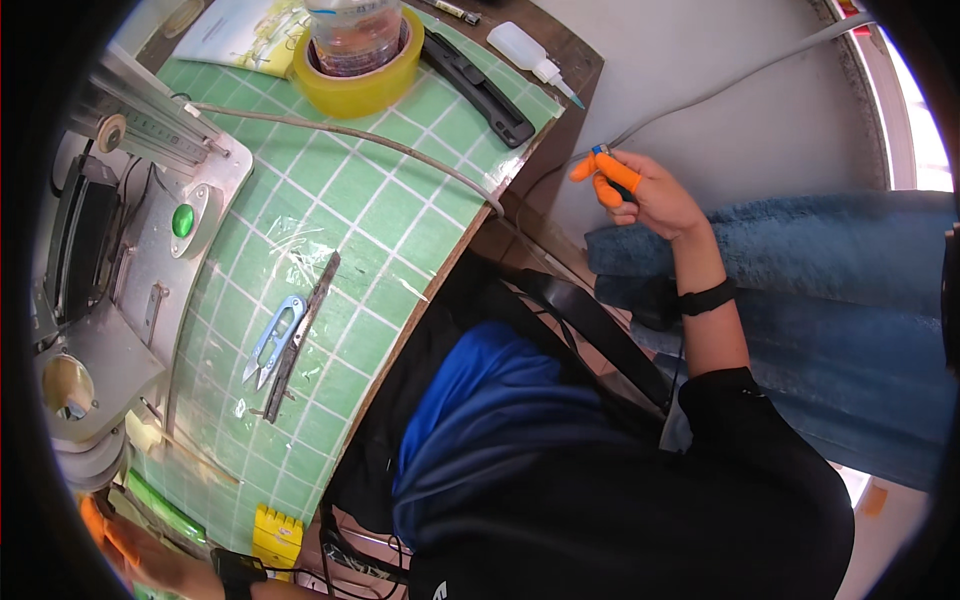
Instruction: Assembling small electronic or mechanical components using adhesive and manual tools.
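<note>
My right hand (655, 195) is raised to the right of the table edge, its fingertips in orange covers. Its fingers are bent and closed around a small blue and dark piece (600, 150), too small to name. At the lower left, my left hand (140, 552) also wears orange finger covers and reaches beside the grey machine (90, 410). Its fingers run into the dark rim, so their grip is hidden. Blue-handled thread snips (275, 340) lie on the green tiled tabletop (350, 230), beside a narrow dark metal strip (302, 338).
A yellow tape roll (350, 95) surrounds a clear bottle (355, 35) at the far side. Nearby lie a black cutter knife (478, 88) and a white squeeze bottle (530, 55). A grey cable (350, 132) crosses the table. A green button (183, 221) sits on the machine; a yellow block (277, 537) stands near.
</note>
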